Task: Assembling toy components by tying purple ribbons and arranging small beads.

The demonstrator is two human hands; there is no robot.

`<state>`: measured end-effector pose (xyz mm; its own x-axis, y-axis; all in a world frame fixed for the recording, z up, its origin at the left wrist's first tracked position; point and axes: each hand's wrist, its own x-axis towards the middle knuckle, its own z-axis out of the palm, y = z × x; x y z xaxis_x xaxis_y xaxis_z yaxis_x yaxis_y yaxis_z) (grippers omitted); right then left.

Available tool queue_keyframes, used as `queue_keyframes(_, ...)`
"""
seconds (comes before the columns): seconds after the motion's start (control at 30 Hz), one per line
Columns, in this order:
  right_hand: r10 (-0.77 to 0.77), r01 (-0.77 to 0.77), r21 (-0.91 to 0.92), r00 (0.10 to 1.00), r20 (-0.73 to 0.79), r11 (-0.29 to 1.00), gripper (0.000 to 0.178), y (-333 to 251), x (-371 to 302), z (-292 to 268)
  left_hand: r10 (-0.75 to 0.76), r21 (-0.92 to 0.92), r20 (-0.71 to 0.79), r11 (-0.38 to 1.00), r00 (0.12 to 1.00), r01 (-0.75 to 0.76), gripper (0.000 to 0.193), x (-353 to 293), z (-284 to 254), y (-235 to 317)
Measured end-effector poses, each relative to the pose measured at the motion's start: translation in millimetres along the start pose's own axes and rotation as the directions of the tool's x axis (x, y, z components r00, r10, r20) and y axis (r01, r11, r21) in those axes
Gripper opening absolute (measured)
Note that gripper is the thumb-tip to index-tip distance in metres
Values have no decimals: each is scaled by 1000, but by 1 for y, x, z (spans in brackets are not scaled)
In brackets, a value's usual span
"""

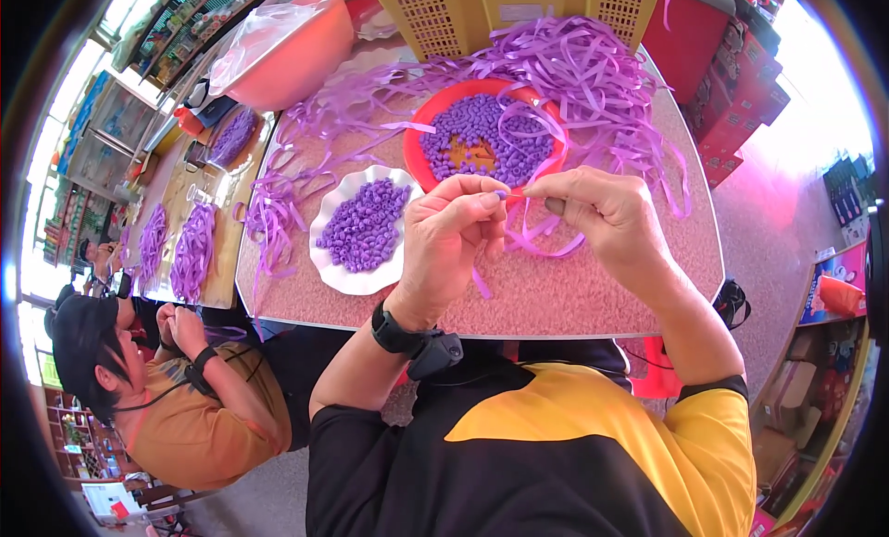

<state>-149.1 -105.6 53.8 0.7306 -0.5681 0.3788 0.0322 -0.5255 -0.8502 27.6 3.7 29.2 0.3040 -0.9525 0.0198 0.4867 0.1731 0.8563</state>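
Observation:
My left hand [454,236] pinches a small purple bead [502,193] between thumb and forefinger. Close beside it, my right hand [607,213] has its fingertips closed on a thin reddish strand [517,194] that reaches toward the bead; its exact kind is too small to make out. A purple ribbon hangs below the two hands. Just behind them sits a red bowl [414,157] with purple beads [482,120] over its bottom and a loop of ribbon across its right side. Left of my left hand, a white scalloped dish [356,282] holds more purple beads [361,227].
Purple ribbons [583,65] lie heaped at the far right, before a yellow crate [519,5]. A pink basin [287,51] stands at the far left. To my left, a co-worker in an orange shirt [213,407] sits at an adjoining table with ribbon bundles [194,250].

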Motion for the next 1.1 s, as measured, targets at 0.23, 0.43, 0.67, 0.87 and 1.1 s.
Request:
queue_keyframes(0.23,-15,13,-54,1000,-24,998,22,10,-1,5,-4,76,-33,997,999,7,17,2,8,-12)
queue_keyframes(0.43,46,-27,171,993,-108,985,18,4,5,-7,31,125,-137,992,990,-14,21,9,10,-6)
queue_keyframes(0.67,109,-49,225,959,-261,973,17,19,7,-35,-29,608,-115,788,993,94,15,35,14,17)
queue_keyframes(0.87,159,-53,337,943,-294,940,16,19,8,-38,177,882,64,451,982,-139,12,72,-2,-9)
queue_keyframes(1.1,248,-130,406,935,-254,905,18,25,12,-45,300,950,301,-173,905,-259,16,103,6,-31)
